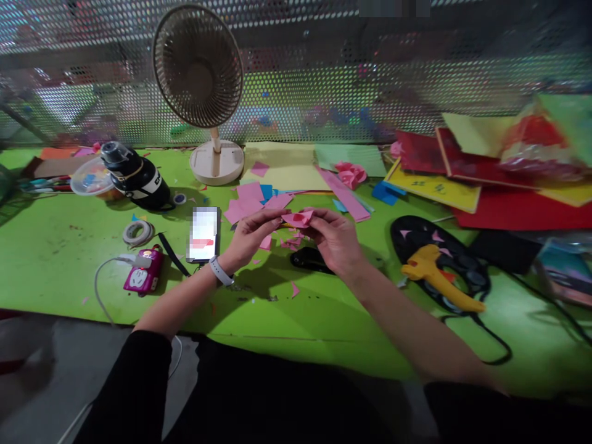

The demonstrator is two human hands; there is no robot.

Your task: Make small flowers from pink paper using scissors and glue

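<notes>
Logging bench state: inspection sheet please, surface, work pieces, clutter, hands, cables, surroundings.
Surface: green table, dark marks on it.
Work pieces: bent pink paper, in hand.
Clutter: pink scraps, phone, yellow glue gun on black tray.
Hands: left hand and right hand both pinch the paper.
Cables: white cable from purple socket block drops over near edge; black cord beside tray.
Surroundings: perforated screen behind table; fan in front of screen.

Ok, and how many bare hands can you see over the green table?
2. The left bare hand, with a pale wristband behind it, pinches one side of a folded pink paper piece; the right bare hand pinches the other side. No others show.
</notes>
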